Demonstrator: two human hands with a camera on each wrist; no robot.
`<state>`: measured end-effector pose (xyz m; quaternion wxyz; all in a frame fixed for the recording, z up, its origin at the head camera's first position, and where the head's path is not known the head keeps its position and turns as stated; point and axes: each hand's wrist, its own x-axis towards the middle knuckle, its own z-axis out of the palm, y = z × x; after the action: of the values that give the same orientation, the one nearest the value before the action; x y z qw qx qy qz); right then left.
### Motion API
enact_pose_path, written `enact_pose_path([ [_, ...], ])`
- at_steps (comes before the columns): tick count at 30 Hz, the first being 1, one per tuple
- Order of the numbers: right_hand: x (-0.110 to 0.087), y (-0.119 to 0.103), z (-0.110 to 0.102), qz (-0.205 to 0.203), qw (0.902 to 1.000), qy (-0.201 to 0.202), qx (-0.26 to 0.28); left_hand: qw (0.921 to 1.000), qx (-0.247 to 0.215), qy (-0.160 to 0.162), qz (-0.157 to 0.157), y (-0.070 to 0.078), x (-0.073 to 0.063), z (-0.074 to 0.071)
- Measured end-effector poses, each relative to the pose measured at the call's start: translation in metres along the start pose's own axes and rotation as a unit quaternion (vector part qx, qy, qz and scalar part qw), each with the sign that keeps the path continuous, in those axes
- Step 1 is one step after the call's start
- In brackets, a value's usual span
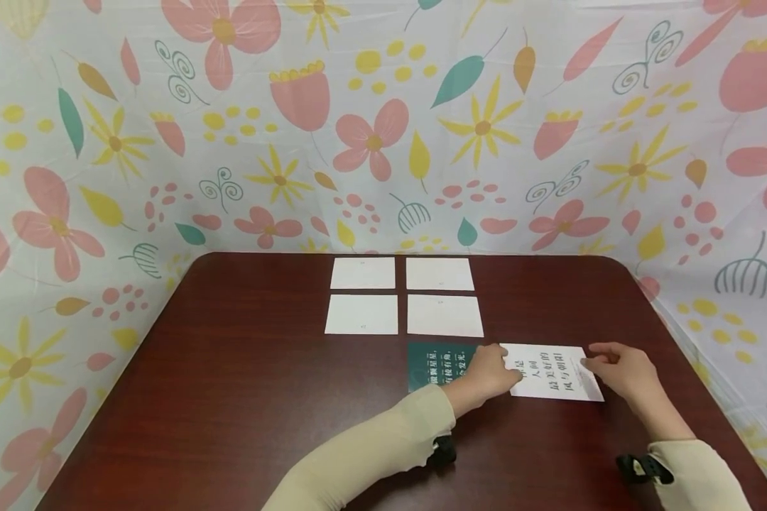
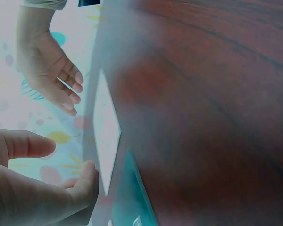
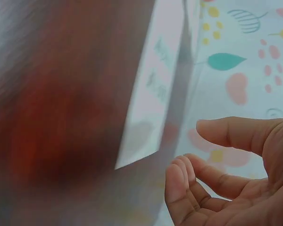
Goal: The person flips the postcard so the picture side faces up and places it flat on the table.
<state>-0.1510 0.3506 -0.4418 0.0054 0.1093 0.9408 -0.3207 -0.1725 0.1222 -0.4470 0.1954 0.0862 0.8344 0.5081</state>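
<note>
A white card [image 1: 552,372] with printed dark characters lies on the table between my two hands. My left hand [image 1: 491,370] is over the card's left edge, and in the left wrist view its thumb stands apart from its fingers with nothing between them. At the card's right edge is my right hand [image 1: 626,370]. In the right wrist view, a gap separates that hand's thumb and loosely bent fingers [image 3: 177,181]. A dark green card [image 1: 425,365] with white characters lies to the left, partly hidden by my left hand and sleeve.
Behind the hands, several white cards lie in two rows, among them one at the front left [image 1: 361,314] and one at the back right [image 1: 439,274]. They rest on a dark red-brown wooden table [image 1: 230,397]. A flower-patterned cloth [image 1: 383,191] surrounds its back and sides.
</note>
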Motion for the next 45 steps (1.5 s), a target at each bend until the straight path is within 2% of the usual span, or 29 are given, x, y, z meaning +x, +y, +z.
enact_pose_path([
  [6, -0.007, -0.030, 0.007, -0.050, 0.9987, 0.009, 0.002, 0.9975, -0.068, -0.009, 0.017, -0.002, -0.004, -0.023],
  [13, -0.010, -0.073, 0.019, -0.082, 0.9955, -0.006, 0.048, 0.9944, -0.078, 0.000, 0.072, -0.010, -0.008, -0.065],
  [20, -0.005, -0.114, 0.034, -0.101, 0.9892, -0.011, 0.106, 0.9901, -0.094, 0.055, 0.088, -0.020, -0.017, -0.113],
  [25, 0.000, -0.140, 0.051, -0.124, 0.9813, -0.020, 0.146, 0.9856, -0.098, 0.100, 0.095, -0.035, -0.023, -0.144],
  [30, 0.007, -0.161, 0.069, -0.135, 0.9746, -0.033, 0.176, 0.9791, -0.118, 0.145, 0.080, -0.053, -0.029, -0.173],
  [37, 0.018, -0.186, 0.092, -0.113, 0.9611, -0.083, 0.238, 0.9711, -0.128, 0.197, 0.042, -0.071, -0.033, -0.203],
  [41, 0.022, -0.201, 0.106, -0.097, 0.9485, -0.114, 0.279, 0.9661, -0.138, 0.217, 0.026, -0.078, -0.031, -0.217],
  [45, 0.025, -0.212, 0.120, -0.079, 0.9303, -0.147, 0.327, 0.9649, -0.157, 0.211, 0.000, -0.088, -0.027, -0.230],
])
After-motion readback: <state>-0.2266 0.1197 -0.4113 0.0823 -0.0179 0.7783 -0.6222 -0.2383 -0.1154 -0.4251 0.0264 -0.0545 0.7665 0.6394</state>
